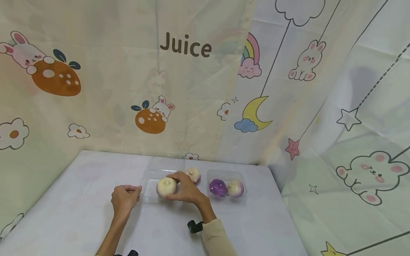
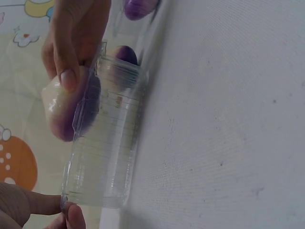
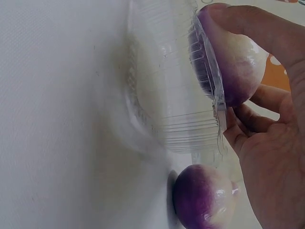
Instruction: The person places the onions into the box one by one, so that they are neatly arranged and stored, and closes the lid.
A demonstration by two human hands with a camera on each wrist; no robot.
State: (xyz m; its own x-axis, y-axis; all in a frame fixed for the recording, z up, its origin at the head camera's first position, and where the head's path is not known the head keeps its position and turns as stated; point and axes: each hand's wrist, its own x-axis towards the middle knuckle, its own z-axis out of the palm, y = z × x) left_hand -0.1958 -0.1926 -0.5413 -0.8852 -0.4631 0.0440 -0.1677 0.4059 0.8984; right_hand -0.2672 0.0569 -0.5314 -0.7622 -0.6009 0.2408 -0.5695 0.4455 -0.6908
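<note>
My right hand [image 1: 188, 191] grips a purple-and-white turnip [image 1: 166, 187] between thumb and fingers, its pale nubbed side facing up. In the right wrist view the turnip's purple underside [image 3: 209, 57] dips inside the rim of a clear plastic box [image 3: 171, 86]. My left hand [image 1: 124, 199] pinches the near-left rim of that box between thumb and finger, as the left wrist view shows. The box stands on the table with its hinged lid [image 1: 164, 163] folded back. Just beyond the right hand, a second turnip [image 1: 193, 175] sits on the table beside the box.
A second clear box [image 1: 226, 174] stands at the right, holding a purple turnip [image 1: 217, 187] and a paler one [image 1: 235, 188]. The white table [image 1: 256, 227] ends at a printed curtain [image 1: 198, 117] behind and at the sides.
</note>
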